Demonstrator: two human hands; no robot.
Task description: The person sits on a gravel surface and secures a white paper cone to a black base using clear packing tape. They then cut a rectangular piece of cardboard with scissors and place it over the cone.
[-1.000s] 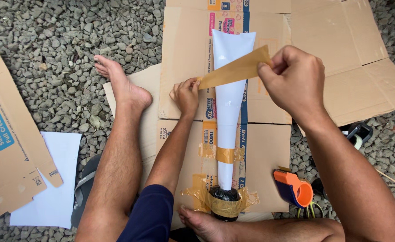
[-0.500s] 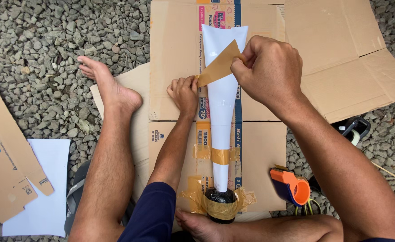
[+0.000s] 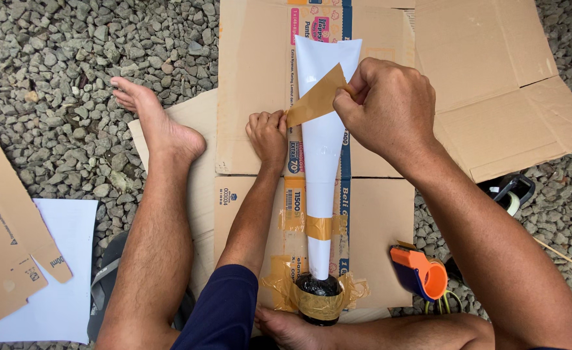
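A long white paper cone [image 3: 322, 149] runs from six to twelve o'clock across flattened brown cardboard [image 3: 253, 84]. The right hand [image 3: 390, 107] pinches a brown tape strip [image 3: 317, 97] above it; the left hand [image 3: 268, 135], fingers curled, presses the strip's nine o'clock end down.

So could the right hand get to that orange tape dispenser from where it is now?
Probably yes: the orange tape dispenser lies uncovered beside the right forearm, but the right hand is pinching a brown tape strip.
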